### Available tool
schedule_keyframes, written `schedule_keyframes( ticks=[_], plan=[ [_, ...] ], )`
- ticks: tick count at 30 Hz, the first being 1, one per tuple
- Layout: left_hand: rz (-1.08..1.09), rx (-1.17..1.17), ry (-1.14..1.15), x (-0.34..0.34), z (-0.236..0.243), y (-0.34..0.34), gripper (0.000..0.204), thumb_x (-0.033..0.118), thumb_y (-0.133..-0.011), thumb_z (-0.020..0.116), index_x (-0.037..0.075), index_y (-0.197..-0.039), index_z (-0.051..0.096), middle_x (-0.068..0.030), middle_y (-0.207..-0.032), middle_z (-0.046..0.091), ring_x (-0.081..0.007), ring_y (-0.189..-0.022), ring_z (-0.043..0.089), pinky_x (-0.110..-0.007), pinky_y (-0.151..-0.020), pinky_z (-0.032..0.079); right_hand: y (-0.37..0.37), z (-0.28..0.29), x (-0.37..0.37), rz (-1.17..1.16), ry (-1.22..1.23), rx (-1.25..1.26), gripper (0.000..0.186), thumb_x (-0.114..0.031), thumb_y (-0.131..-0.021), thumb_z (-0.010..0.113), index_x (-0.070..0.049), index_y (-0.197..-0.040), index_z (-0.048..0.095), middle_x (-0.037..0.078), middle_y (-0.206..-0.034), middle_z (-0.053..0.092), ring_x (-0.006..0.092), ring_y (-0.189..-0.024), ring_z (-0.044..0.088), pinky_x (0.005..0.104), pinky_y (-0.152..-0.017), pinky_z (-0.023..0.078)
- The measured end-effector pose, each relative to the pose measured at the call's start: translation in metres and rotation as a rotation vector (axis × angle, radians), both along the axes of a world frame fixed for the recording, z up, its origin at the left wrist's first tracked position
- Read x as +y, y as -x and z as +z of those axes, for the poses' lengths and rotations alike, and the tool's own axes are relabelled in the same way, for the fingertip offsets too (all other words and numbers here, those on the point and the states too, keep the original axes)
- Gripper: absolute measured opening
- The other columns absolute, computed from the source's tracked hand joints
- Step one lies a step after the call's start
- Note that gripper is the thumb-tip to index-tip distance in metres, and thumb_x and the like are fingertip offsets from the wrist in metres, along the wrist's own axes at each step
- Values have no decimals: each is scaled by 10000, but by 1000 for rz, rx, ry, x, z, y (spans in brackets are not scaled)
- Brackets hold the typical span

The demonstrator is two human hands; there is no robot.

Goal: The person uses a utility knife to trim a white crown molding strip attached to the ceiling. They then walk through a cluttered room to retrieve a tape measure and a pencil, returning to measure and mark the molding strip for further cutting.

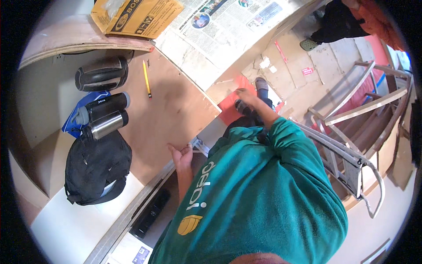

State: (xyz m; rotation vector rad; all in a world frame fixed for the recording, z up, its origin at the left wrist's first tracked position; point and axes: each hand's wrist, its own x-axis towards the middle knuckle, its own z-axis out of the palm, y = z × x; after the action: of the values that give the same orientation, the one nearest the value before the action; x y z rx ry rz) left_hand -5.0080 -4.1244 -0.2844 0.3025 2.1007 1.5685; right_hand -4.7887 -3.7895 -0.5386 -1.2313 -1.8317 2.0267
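- Head view, read as a clock around its middle: a brown wooden board [162, 116] takes up 10 o'clock, flat, with a reddish, matt face, a pale straight edge and a dark soft shadow across it.
- One square corner of the board points to about 1 o'clock.
- Left hand [181, 157], at 8 o'clock, meets the board's near edge, thumb and fingers apart; I cannot tell whether it grips the edge.
- Right hand [249, 97], between 1 and 2 o'clock, reaches low, fingers partly bent; I cannot tell whether it holds anything.
- Just beside it, at 1 o'clock, lies a bright red sheet [227, 108].
- A yellow pencil [146, 78] lies on the board at 10 o'clock.
- Around 9 o'clock sit a black bottle [105, 107], a silver bottle [107, 126] and a black bag [97, 165].
- Newspaper [220, 33] spreads at 12 o'clock; a yellow box [143, 20] stands at 11.
- Between 2 and 3 o'clock leans a wooden frame [367, 105].
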Motion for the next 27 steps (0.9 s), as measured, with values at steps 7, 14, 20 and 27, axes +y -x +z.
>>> schedule_keyframes(
  ticks=[7, 14, 20, 27],
  plan=[
    [710, -1065, -523, 22, 33, -15, 430, 505, -916, 562, 134, -1121, 635, 8, -1109, 669, -185, -1043, 602, -398, -937, 445, -176, -59, -38, -124, -186, -735, 393, -321, -833, 558, -24, -1055, 688, 238, -987, 683, 359, -975, 664, 429, -851, 517],
    [372, -873, -42, 17, 46, -46, 486, 468, -921, 601, 42, -1152, 569, -53, -1014, 667, -204, -1007, 613, -379, -896, 481, -179, 53, -52, -373, -266, -793, 319, -173, -767, 641, -76, -1065, 697, 160, -944, 714, 293, -924, 687, 386, -819, 530],
    [-120, -321, 380, 65, 116, -70, 236, 223, -944, 607, -2, -1016, 610, -105, -891, 672, -208, -771, 645, -291, -721, 522, -176, 45, -40, -397, -404, -754, 234, -142, -776, 655, -95, -996, 718, 134, -832, 715, 244, -775, 691, 367, -739, 537],
    [-286, 851, 588, 112, 99, -11, 363, 247, -903, 635, -47, -1112, 593, -208, -1079, 635, -323, -1014, 610, -429, -879, 468, -202, 25, -43, -187, -217, -560, 302, -216, -841, 654, -1, -1052, 676, 139, -849, 712, 195, -718, 687, 334, -664, 544]
  ],
)
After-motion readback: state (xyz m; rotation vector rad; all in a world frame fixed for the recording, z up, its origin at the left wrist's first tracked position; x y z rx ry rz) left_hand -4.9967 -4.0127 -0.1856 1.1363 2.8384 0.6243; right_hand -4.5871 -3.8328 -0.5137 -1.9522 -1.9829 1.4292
